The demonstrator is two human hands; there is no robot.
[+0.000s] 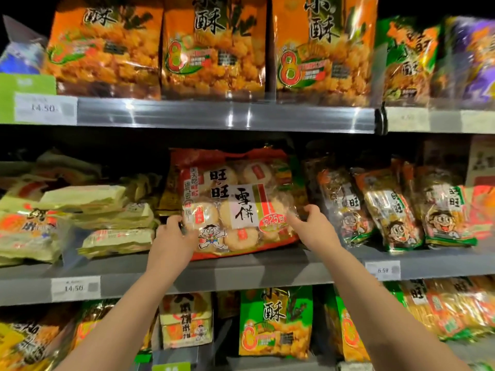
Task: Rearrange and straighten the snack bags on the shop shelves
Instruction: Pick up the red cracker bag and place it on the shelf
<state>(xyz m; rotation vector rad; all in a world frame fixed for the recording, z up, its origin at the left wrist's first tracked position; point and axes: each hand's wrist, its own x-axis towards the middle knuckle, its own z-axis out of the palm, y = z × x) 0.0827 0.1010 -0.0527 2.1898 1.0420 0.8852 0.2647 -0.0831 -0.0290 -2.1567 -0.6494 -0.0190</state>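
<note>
Red rice-cracker bag (235, 202), middle shelf (267, 269), standing slightly tilted between flat pale packs (107, 218) and leaning green bags (388, 210); left hand (174, 234) and right hand (313, 223) curl round its lower corners, seemingly to square it.

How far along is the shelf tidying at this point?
Done: the orange bags on the top shelf stand upright. In hand: left hand and right hand grip the red rice cracker bag on the middle shelf. Left: the pale green bags beside it lie heaped, and the cartoon-face bags to its right lean.
</note>
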